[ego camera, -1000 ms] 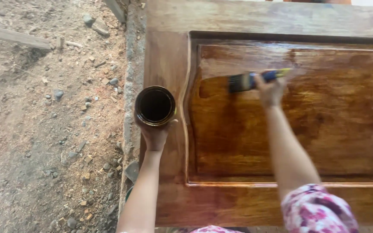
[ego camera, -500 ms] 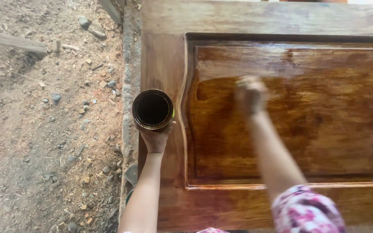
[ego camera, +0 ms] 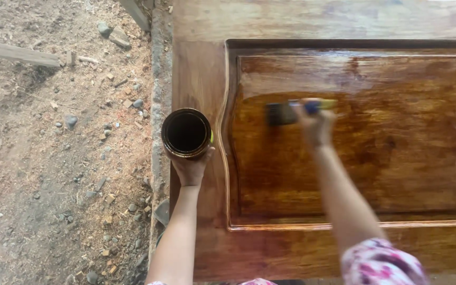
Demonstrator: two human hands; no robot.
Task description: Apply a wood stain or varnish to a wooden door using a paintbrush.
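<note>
both hands are occupied. left hand (ego camera: pixel 190 168) is wrapped from below around a round, dark-stained open can (ego camera: pixel 186 133), fingers closed on its wall; the can is held upright, its mouth facing the camera, the inside dark and its contents not readable. the can is held over the left edge of a large, glossy brown wooden door panel (ego camera: pixel 344 253) laid flat, just beside the curved moulding of the raised centre field. a sliver of yellow-green is seen at the can's right rim; what it is cannot be told.

right hand (ego camera: pixel 316 125) is closed around the handle of a flat paintbrush with dark bristles, blue ferrule and yellowish handle (ego camera: pixel 296 110). the brush is held roughly level, bristles pointing toward the left edge of the door, laid on or just above the upper-left part of the recessed field; contact cannot be confirmed, since hand and brush are blurred. a pink floral sleeve (ego camera: pixel 381 261) is seen at the right forearm, near the bottom edge of the frame.

the recessed field is seen wet and shiny, darker toward its left side, with a paler band along its top edge. the outer frame of the door is seen duller.

to the left of the door, a rough concrete kerb (ego camera: pixel 157 105) is noted, then bare dirt ground (ego camera: pixel 43 174) strewn with small stones and wood chips. a grey weathered plank (ego camera: pixel 14 51) is lying near the upper-left corner.
</note>
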